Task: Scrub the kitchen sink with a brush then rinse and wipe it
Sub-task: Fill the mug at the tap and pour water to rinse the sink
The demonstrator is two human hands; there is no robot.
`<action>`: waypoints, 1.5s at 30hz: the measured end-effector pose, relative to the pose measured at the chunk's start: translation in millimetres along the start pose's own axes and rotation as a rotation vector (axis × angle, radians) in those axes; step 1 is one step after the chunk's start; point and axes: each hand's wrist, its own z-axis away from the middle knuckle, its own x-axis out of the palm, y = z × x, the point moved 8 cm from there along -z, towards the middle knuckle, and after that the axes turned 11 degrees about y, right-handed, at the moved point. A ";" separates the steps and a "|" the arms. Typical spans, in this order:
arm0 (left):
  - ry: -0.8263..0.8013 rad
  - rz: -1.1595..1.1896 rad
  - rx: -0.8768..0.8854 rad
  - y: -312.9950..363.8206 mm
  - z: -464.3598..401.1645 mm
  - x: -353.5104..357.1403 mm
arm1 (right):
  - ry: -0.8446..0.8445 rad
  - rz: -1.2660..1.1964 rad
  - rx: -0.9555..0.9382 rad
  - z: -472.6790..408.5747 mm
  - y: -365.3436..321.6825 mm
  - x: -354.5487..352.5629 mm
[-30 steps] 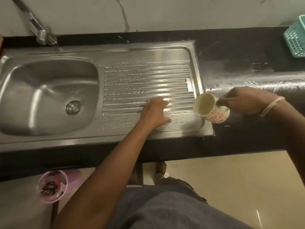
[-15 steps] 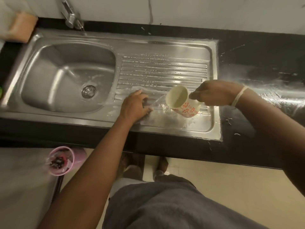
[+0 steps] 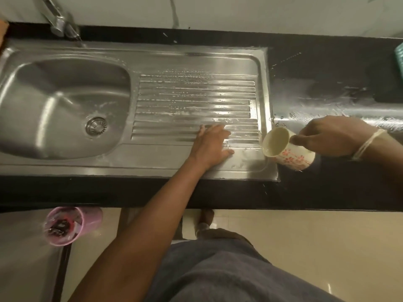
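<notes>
A steel sink (image 3: 54, 153) with a round drain (image 3: 96, 125) sits on the left, and its ribbed drainboard (image 3: 192, 101) is wet with soapy streaks. My left hand (image 3: 212, 147) lies flat with fingers spread on the drainboard's front right part. My right hand (image 3: 329, 136) grips a white mug with pink flowers (image 3: 287, 151) by its handle. The mug is tipped on its side, mouth toward the drainboard's right edge. No brush is in view.
The black counter (image 3: 327, 188) right of the sink is wet and smeared. A tap (image 3: 57, 20) runs water at the back left. A teal basket (image 3: 399, 59) shows at the far right edge. A pink bin (image 3: 69, 225) stands on the floor below.
My right hand and the mug moved right, from over the drainboard to its right edge. My left hand slid right along the drainboard's front.
</notes>
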 end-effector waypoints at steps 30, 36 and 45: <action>0.031 -0.040 -0.008 -17.8 -54.2 -6.6 | 0.077 -0.391 0.140 -11.5 30.6 -16.5; -0.081 -0.090 0.071 5.2 -78.9 31.8 | -0.039 -0.076 0.221 -56.7 24.3 -27.4; -0.050 -0.165 -0.074 -38.8 -136.9 13.2 | 0.053 0.113 0.070 -128.4 -77.0 -76.6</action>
